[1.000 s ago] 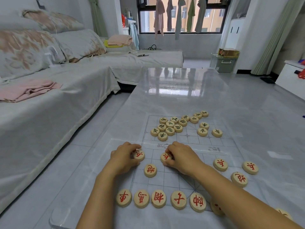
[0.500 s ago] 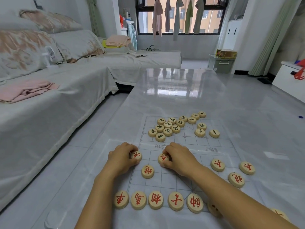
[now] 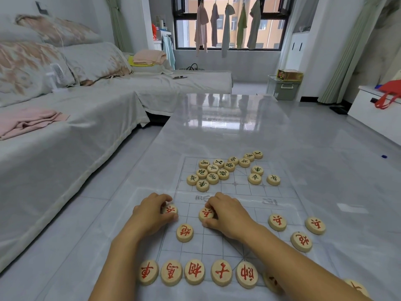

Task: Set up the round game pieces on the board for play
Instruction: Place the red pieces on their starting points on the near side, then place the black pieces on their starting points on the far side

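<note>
Two red-marked pieces (one per hand) pinched on the board (image 3: 282,192): left hand (image 3: 149,213) grips one (image 3: 170,210), right hand (image 3: 227,213) another (image 3: 206,214)

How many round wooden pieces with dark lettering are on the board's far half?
16 dark-lettered pieces: ten clustered at far left, three trailing toward the far edge, three loose at right. None seems hidden.

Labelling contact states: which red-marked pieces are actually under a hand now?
Two: left hand grips the piece at the board's left edge; right hand grips its neighbour. Others lie untouched.
</note>
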